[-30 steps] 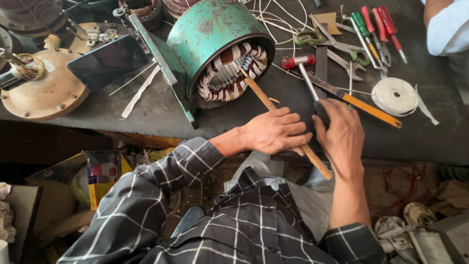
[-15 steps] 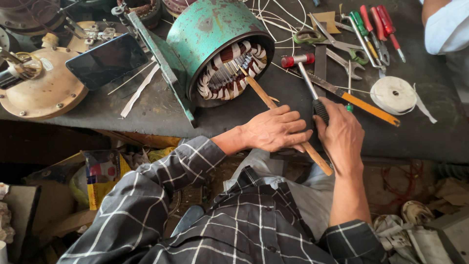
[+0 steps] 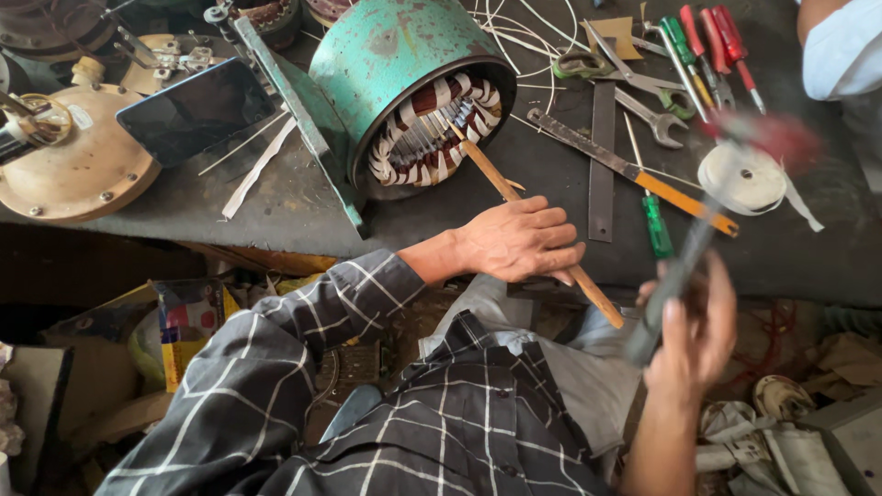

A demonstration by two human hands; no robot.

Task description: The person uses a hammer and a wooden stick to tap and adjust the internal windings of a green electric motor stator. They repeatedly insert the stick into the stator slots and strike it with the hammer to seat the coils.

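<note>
A green motor stator [image 3: 404, 69] lies on its side on the dark workbench [image 3: 294, 197], its copper windings and white insulation facing me. My left hand [image 3: 519, 241] grips a long wooden stick [image 3: 501, 184] whose far tip rests in the winding slots. My right hand [image 3: 694, 335], off the bench edge to the right, holds a hammer [image 3: 684, 257] by its handle. The hammer's red head is raised and blurred near the tape roll [image 3: 742, 177].
A steel ruler [image 3: 602, 152], a green screwdriver [image 3: 656, 225], an orange-handled tool [image 3: 680, 197], spanners, scissors and red and green screwdrivers [image 3: 703, 41] lie right of the stator. A dark tablet [image 3: 195, 108] and brass motor cover [image 3: 78, 170] sit left. Another person's sleeve [image 3: 841, 55] is top right.
My right hand has pulled back from the stick and off the bench, lifting the hammer up to the right. The left hand keeps the stick in place.
</note>
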